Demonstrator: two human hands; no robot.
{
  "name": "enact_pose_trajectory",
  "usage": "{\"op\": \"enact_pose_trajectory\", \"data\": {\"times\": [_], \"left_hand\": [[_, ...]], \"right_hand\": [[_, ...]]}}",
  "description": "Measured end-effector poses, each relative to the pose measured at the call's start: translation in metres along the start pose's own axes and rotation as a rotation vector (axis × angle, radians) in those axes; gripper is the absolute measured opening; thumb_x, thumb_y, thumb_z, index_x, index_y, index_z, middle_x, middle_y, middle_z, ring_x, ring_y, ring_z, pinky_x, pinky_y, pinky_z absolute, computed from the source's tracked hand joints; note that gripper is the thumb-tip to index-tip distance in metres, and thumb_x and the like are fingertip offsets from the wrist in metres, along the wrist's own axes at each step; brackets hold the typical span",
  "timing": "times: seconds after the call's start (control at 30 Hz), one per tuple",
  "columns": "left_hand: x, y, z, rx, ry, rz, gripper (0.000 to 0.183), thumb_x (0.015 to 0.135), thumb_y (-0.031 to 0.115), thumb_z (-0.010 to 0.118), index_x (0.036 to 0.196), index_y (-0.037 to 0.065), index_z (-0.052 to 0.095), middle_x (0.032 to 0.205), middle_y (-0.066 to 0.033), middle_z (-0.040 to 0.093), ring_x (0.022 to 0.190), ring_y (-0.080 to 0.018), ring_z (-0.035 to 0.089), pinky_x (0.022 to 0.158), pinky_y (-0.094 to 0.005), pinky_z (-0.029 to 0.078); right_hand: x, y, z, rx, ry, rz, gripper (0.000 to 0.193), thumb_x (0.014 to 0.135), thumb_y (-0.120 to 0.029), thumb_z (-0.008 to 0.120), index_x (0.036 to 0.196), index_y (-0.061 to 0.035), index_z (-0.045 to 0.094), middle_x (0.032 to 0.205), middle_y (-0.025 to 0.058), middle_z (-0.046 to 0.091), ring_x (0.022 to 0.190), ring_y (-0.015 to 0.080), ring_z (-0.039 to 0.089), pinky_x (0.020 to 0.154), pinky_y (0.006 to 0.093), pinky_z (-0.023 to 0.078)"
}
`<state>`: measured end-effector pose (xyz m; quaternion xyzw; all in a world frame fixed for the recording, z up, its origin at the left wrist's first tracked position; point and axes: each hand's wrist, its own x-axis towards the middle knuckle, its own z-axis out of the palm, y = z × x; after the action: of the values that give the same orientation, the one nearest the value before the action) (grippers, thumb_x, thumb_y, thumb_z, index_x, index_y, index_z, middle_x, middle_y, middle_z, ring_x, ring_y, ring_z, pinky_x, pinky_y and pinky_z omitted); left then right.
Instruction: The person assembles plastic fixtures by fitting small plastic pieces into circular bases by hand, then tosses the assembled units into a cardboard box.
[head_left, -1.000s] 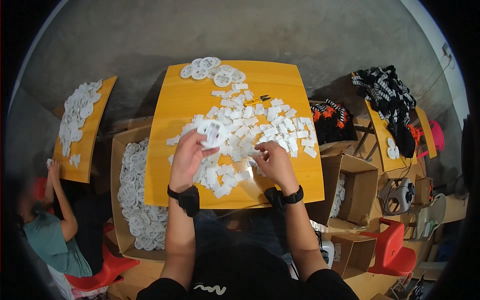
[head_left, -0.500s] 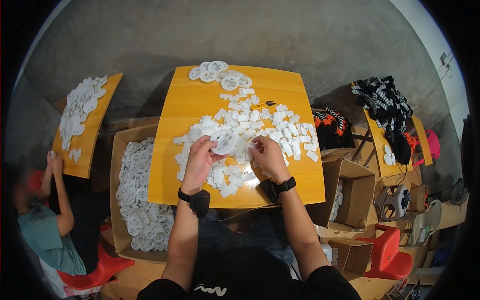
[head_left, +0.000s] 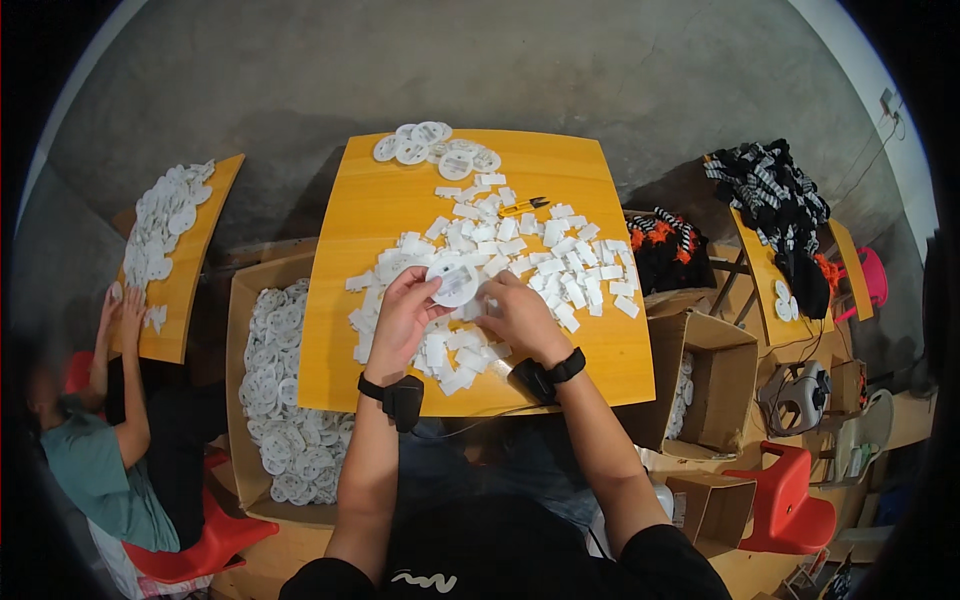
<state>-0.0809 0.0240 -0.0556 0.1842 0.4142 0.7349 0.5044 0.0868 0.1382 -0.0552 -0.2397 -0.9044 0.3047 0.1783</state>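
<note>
The left hand point(head_left: 402, 315) pinches a white disc point(head_left: 455, 284) edgewise, likely baring its face. At the disc's four o'clock is the right hand point(head_left: 525, 320); its hold I cannot tell

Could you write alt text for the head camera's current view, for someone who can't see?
A person's left hand has a round white disc in its grip above a yellow table, the right hand close beside it. Small white rectangular pieces are strewn around; more discs lie near the table's far edge.
</note>
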Motion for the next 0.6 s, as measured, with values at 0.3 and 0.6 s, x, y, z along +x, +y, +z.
{"op": "enact_pose_trajectory", "data": {"times": [0.3,0.6], "left_hand": [[-0.018,0.005,0.010,0.014,0.064,0.008,0.015,0.092,0.006,0.056,0.106,0.003,0.055,0.103,-0.0101,0.064,0.090,-0.0185,0.066,0.073,-0.0354,0.059],[-0.030,-0.016,0.015,-0.005,0.118,0.012,0.033,0.093,0.009,0.053,0.126,0.003,0.050,0.113,-0.0108,0.062,0.095,-0.0220,0.067,0.071,-0.0397,0.060]], "right_hand": [[-0.004,0.006,-0.002,0.385,-0.048,0.064,0.009,0.081,-0.003,0.066,0.081,-0.0013,0.057,0.079,0.0056,0.064,0.070,0.0143,0.063,0.062,0.0269,0.051],[-0.015,0.001,-0.001,1.173,0.133,0.210,0.013,0.084,0.005,0.063,0.084,-0.0028,0.052,0.103,0.0107,0.063,0.083,0.0149,0.068,0.066,0.0244,0.056]]}}
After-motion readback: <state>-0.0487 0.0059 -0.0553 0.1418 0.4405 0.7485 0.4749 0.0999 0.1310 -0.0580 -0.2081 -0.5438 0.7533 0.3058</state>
